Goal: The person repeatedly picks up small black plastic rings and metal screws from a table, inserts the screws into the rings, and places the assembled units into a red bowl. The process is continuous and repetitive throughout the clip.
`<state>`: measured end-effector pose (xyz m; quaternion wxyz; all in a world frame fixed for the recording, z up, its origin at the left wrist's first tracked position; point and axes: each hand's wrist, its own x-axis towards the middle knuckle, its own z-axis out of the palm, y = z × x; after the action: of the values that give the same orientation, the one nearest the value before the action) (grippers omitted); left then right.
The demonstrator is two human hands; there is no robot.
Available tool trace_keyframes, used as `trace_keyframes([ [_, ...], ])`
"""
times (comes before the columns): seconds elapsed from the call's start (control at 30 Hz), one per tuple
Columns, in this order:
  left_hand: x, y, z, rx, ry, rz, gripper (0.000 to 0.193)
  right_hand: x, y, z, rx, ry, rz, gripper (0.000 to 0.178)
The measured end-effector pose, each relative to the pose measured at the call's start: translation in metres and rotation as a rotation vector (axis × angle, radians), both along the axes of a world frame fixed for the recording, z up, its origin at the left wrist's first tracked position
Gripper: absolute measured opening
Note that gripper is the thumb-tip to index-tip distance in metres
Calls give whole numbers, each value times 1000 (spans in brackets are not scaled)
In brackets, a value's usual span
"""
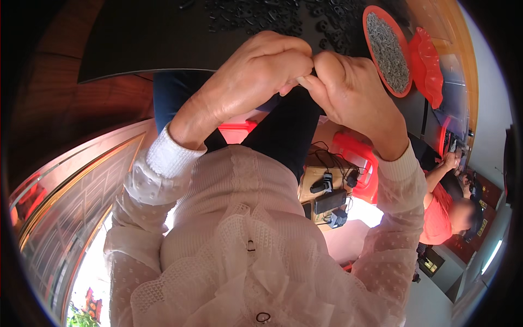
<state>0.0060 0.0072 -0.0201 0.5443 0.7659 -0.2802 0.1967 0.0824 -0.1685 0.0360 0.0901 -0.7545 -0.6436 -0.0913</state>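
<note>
My left hand and my right hand meet over my lap at the near edge of a black tabletop. Fingers of both are curled and pinched together, tip to tip. A tiny dark spot shows between them, but whatever they grip is mostly covered. Beyond my knuckles lie many small black parts, some with holes, scattered on the tabletop. Close to my right hand is an orange-red dish heaped with thin grey metal pieces, perhaps screws or pins.
A wavy-edged red plastic dish sits beside the full one. Below my right forearm are a wooden box bearing black devices and cables, and a red plastic stool. A person in a red shirt works at far right.
</note>
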Motion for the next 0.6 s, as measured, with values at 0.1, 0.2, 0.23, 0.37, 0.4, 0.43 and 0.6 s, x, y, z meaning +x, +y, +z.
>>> trace_keyframes([
  [0.1, 0, 0, 0, -40, 16, -16, 15, 2, 0, -2, 10, 7, 28, 39],
  [0.2, 1, 3, 2, 38, -55, 32, 6, 2, 0, -4, 19, -10, 25, 39],
  [0.23, -1, 2, 4, -79, 110, -22, 3, 2, 1, -6, 22, -19, 21, 39],
  [0.37, -5, -2, 14, -302, 448, -126, 14, 3, -1, -4, 54, 7, 35, 41],
  [0.4, -5, -2, 15, -316, 470, -121, 15, 2, -2, -3, 58, 16, 33, 42],
  [0.43, -4, -3, 16, -331, 492, -116, 17, 1, -2, -2, 62, 25, 32, 42],
  [0.6, -4, -2, 11, -384, 497, -119, 19, 1, -3, -2, 94, 32, 30, 35],
])
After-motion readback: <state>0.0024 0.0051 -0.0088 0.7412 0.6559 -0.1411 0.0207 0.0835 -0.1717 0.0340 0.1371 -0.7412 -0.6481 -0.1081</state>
